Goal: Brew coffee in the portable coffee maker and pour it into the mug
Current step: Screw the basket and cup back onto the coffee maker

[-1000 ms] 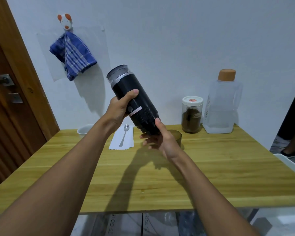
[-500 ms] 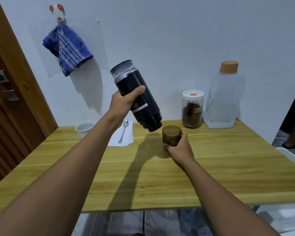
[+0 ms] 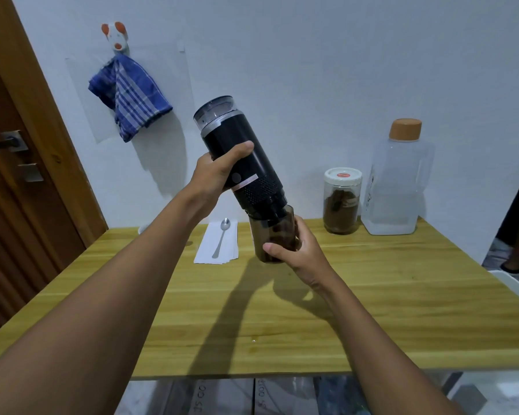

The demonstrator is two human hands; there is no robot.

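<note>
Count: two hands, one coffee maker, one cup, one spoon, one jar, one jug, one cloth.

My left hand [image 3: 213,175] is wrapped round the middle of the black coffee maker [image 3: 243,157], thumb lying across its front. The maker is in the air above the table [image 3: 387,298], tilted, clear top end up and to the left, lower end down and to the right.

My right hand [image 3: 300,250] is curled round the smoky brown cup [image 3: 274,239], thumb on the near side. The cup is clear of the table, and the maker's lower end sits in its mouth.

The spoon [image 3: 222,236] lies on a white napkin [image 3: 218,245]. The jar of ground coffee [image 3: 341,202] and the water jug [image 3: 397,187] stand side by side at the wall. A blue checked cloth [image 3: 129,94] hangs on the wall.

Half a second back, the cup stood on the table with my right hand around it, and the maker hung apart above it. Now they meet in the air. The white mug [image 3: 143,228], then plainly visible at left, is only a sliver behind my left forearm.
</note>
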